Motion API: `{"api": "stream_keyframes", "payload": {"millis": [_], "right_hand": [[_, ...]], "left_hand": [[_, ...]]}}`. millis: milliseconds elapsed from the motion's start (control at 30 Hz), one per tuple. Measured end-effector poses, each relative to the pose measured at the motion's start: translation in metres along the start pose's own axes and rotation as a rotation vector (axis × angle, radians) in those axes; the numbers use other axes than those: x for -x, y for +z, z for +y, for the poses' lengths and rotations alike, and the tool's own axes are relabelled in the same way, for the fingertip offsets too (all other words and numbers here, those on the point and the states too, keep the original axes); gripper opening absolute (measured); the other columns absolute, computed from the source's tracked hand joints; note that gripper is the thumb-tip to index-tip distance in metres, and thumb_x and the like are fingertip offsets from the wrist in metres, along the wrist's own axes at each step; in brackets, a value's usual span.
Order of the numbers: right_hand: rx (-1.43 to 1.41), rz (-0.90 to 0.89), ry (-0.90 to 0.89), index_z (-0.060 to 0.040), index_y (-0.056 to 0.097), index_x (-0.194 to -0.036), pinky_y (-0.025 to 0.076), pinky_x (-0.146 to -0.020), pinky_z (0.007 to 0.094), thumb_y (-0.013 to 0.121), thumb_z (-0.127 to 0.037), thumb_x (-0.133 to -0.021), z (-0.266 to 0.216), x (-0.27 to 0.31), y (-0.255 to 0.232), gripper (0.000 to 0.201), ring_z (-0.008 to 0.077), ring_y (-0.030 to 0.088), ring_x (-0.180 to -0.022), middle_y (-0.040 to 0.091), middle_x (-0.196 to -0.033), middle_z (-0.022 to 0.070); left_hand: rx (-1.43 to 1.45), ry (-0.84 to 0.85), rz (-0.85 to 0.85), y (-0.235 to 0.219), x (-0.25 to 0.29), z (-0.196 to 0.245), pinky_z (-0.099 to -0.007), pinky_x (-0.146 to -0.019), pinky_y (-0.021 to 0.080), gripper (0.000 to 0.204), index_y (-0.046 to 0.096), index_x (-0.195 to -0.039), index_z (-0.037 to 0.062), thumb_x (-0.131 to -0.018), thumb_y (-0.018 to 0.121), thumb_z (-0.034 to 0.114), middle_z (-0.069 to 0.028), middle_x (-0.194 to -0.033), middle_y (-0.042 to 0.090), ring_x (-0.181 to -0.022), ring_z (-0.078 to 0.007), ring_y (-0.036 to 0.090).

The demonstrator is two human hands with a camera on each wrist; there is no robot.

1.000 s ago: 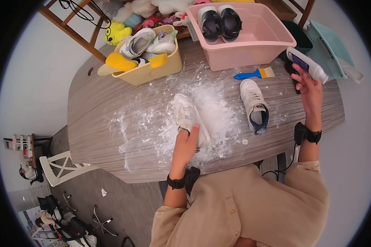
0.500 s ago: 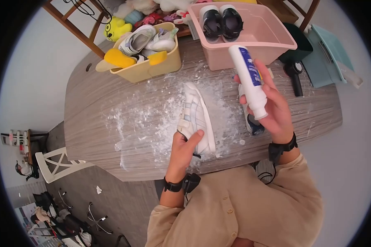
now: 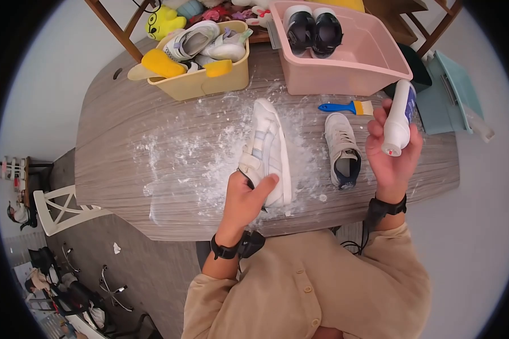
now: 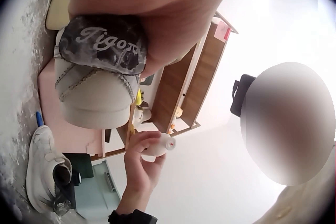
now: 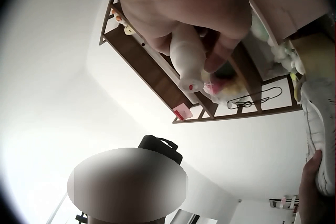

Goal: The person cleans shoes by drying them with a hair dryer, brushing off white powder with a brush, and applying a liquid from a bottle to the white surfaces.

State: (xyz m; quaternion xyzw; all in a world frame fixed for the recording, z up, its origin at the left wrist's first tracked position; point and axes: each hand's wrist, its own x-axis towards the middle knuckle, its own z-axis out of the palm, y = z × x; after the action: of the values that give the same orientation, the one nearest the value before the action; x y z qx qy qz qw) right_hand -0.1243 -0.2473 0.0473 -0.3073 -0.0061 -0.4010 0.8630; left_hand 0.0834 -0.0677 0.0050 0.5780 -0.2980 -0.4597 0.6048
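A white shoe with grey straps [image 3: 266, 144] is tilted on its side over the powdery table, its toe pointing away from the person. The left hand [image 3: 243, 200] grips it by the heel, thumb along the side. In the left wrist view the shoe's dark heel tab [image 4: 102, 45] shows lettering. The right hand [image 3: 394, 155] holds a white bottle [image 3: 400, 121] above the table's right side, its nozzle end toward the person; the right wrist view shows the bottle [image 5: 187, 58] between the fingers. Between the hands, a second white shoe [image 3: 343, 148] stands on the table.
A blue-handled brush [image 3: 345, 107] lies behind the second shoe. At the back stand a yellow bin [image 3: 209, 85] of shoes and a pink bin [image 3: 345, 79] with a black pair. A teal container [image 3: 444, 96] is at the right. White powder [image 3: 181, 164] covers the table's middle.
The right hand swung the bottle inward over the second shoe, then back right, and its nozzle now faces the person. The left hand has turned the gripped shoe more onto its side.
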Motion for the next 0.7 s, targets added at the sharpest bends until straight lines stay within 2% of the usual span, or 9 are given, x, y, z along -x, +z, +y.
{"api": "stream_keyframes", "payload": {"millis": [33,67,133,167,333,433,467,567,700], "right_hand": [[-0.011,-0.115,0.031,0.0004,0.041,-0.127,0.053,-0.073,0.0287,0.061,-0.034,-0.084,0.002,-0.003,-0.001,0.059,0.0235,0.06,-0.095,0.055,-0.111,0.0158],[0.047,-0.036,0.125,0.0007,0.042,-0.126,0.053,-0.075,0.0297,0.062,-0.032,-0.083,0.005,0.001,0.003,0.057,0.0227,0.061,-0.094,0.056,-0.111,0.0157],[0.549,0.217,0.231,0.0016,0.04,-0.123,0.047,-0.068,0.0242,0.072,-0.043,-0.071,0.022,0.009,0.027,0.075,0.0175,0.057,-0.081,0.056,-0.094,0.0136],[0.673,0.219,0.158,0.0017,0.041,-0.124,0.048,-0.072,0.0274,0.072,-0.046,-0.071,0.03,0.011,0.023,0.078,0.0182,0.058,-0.084,0.056,-0.099,0.0154],[0.623,0.281,0.016,0.0037,0.039,-0.126,0.048,-0.075,0.0288,0.072,-0.043,-0.073,0.028,-0.008,0.041,0.078,0.0187,0.058,-0.092,0.057,-0.103,0.0144],[0.84,0.224,0.018,0.0041,0.041,-0.125,0.048,-0.08,0.0293,0.074,-0.037,-0.074,0.029,-0.017,0.029,0.074,0.0182,0.058,-0.097,0.057,-0.108,0.0128],[0.835,0.171,-0.101,0.0023,0.053,-0.114,0.048,-0.08,0.0269,0.074,-0.017,-0.077,0.035,-0.021,0.029,0.047,0.0122,0.059,-0.091,0.061,-0.102,0.0066],[0.948,0.146,-0.021,0.0012,0.054,-0.111,0.048,-0.08,0.0275,0.074,-0.005,-0.074,0.038,-0.025,0.025,0.043,0.0124,0.06,-0.091,0.061,-0.101,0.0063],[0.898,0.133,-0.087,0.0013,0.051,-0.112,0.047,-0.083,0.0286,0.073,-0.003,-0.074,0.035,-0.029,0.02,0.045,0.014,0.059,-0.096,0.06,-0.103,0.0088]], "left_hand": [[-0.033,0.0,-0.008,0.0,-0.001,0.003,-0.0243,-0.065,0.046,0.019,0.062,-0.096,-0.0051,-0.082,0.062,0.007,-0.0032,-0.082,0.064,-0.072,-0.0074,0.055],[-0.068,0.002,-0.018,0.0,-0.002,0.006,-0.0244,-0.064,0.046,0.019,0.062,-0.096,-0.0053,-0.082,0.062,0.008,-0.0032,-0.082,0.064,-0.072,-0.0075,0.054],[-0.132,0.012,-0.049,0.001,-0.004,0.013,-0.0249,-0.065,0.046,0.02,0.062,-0.097,-0.0056,-0.082,0.062,0.008,-0.0032,-0.082,0.064,-0.072,-0.0076,0.055],[-0.161,0.021,-0.069,0.001,-0.005,0.018,-0.0252,-0.066,0.047,0.021,0.062,-0.098,-0.0058,-0.082,0.063,0.008,-0.0033,-0.082,0.064,-0.073,-0.0077,0.055],[-0.159,0.063,-0.152,0.0,-0.015,0.033,-0.0262,-0.069,0.047,0.024,0.061,-0.1,-0.0062,-0.082,0.063,0.009,-0.0048,-0.083,0.064,-0.075,-0.0087,0.055],[-0.178,0.053,-0.18,0.002,-0.026,0.039,-0.0266,-0.068,0.047,0.026,0.061,-0.101,-0.0063,-0.082,0.062,0.011,-0.0064,-0.082,0.064,-0.073,-0.0098,0.055],[-0.192,0.044,-0.193,0.001,-0.031,0.038,-0.0268,-0.068,0.047,0.027,0.061,-0.102,-0.0062,-0.082,0.062,0.012,-0.0069,-0.082,0.064,-0.073,-0.0103,0.055],[-0.273,0.089,-0.204,-0.001,-0.045,0.041,-0.0275,-0.065,0.047,0.027,0.062,-0.1,-0.0057,-0.082,0.062,0.015,-0.0086,-0.079,0.064,-0.068,-0.0125,0.055],[-0.462,0.145,-0.162,-0.009,-0.062,0.045,-0.0292,-0.059,0.046,0.025,0.063,-0.094,-0.0059,-0.081,0.062,0.015,-0.0128,-0.069,0.062,-0.059,-0.0163,0.054]]}}
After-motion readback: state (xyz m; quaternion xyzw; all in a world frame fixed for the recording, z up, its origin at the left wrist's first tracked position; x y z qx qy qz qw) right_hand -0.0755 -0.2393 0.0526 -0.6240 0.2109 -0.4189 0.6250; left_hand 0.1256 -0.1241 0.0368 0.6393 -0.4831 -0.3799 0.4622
